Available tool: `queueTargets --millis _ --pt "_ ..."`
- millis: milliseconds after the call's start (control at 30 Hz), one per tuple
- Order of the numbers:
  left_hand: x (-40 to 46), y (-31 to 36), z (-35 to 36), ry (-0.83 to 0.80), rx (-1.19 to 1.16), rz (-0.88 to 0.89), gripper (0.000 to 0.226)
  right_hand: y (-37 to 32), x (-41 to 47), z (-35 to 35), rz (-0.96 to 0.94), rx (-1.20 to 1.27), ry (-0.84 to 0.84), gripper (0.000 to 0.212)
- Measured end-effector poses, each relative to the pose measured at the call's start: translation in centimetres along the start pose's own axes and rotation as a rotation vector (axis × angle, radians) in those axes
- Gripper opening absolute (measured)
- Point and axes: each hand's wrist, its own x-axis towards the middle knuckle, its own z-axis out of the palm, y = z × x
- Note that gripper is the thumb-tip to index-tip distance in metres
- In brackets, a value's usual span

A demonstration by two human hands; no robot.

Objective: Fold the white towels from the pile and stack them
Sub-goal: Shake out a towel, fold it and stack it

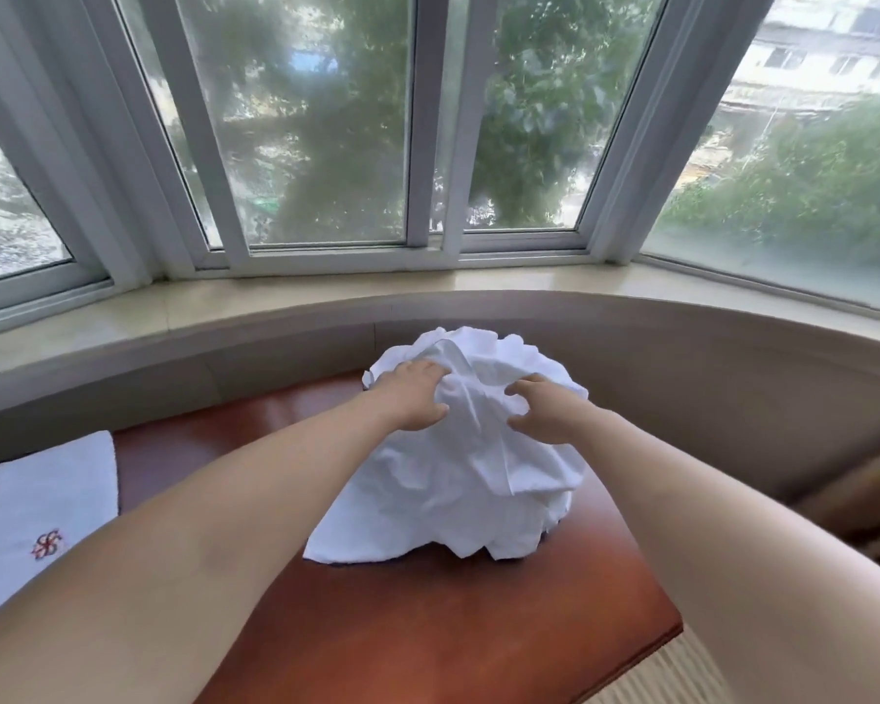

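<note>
Fingers (430,370) of both my hands curl into the white towel pile (458,459). It sits mid-surface (428,627). Folded towel (47,505) lies near left.

Both bare arms outstretched, left hand (411,396) and right hand (542,411) fingers curled
</note>
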Motion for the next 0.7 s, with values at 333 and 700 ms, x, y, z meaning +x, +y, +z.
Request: queueTargets --millis 333,700 --pt "8.6 4.9 2.8 -0.032 -0.175 -0.260 0.065 8.1 11.3 -2.1 -0.113 0.018 -0.017 0.060" --pt "9.5 6.1 1.9 0.298 -0.315 -0.598 0.012 9.6 15.3 -1.6 -0.270 -0.090 -0.186 0.018"
